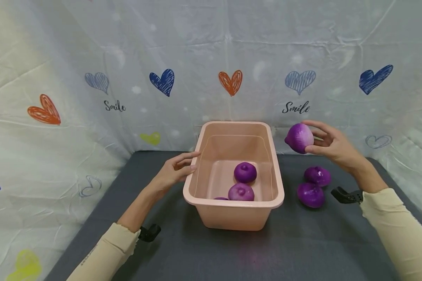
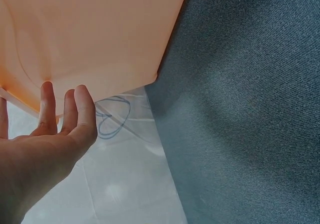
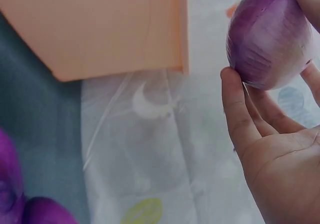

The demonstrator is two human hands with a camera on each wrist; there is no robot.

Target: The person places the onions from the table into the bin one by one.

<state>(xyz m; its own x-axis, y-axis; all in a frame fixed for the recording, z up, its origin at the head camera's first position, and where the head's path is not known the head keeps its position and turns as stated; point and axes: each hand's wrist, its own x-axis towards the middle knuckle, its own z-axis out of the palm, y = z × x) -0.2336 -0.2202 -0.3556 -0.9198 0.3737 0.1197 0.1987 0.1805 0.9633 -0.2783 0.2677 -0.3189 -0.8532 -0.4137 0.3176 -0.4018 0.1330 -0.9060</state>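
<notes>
My right hand (image 1: 332, 144) grips a red onion (image 1: 299, 138) between thumb and fingers, raised above the table on the right of a peach plastic basin (image 1: 233, 214). In the right wrist view, the fingertips curve round the pale side of this onion (image 3: 270, 39). At the basin's left rim, my left hand (image 1: 176, 169) touches with loosely extended fingers, some of them against the outer wall (image 2: 110, 39) in the left wrist view. Inside the basin lie a dark onion (image 1: 245, 172) and a lighter onion (image 1: 240, 192); a third onion (image 1: 220, 198) is mostly hidden by the front rim.
Two more onions, one behind (image 1: 317, 176) and one in front (image 1: 311, 195), sit together on the dark grey table (image 1: 211, 253), below my right hand. A pale curtain (image 1: 197, 47) printed with hearts hangs behind the table and along its sides, close behind the basin.
</notes>
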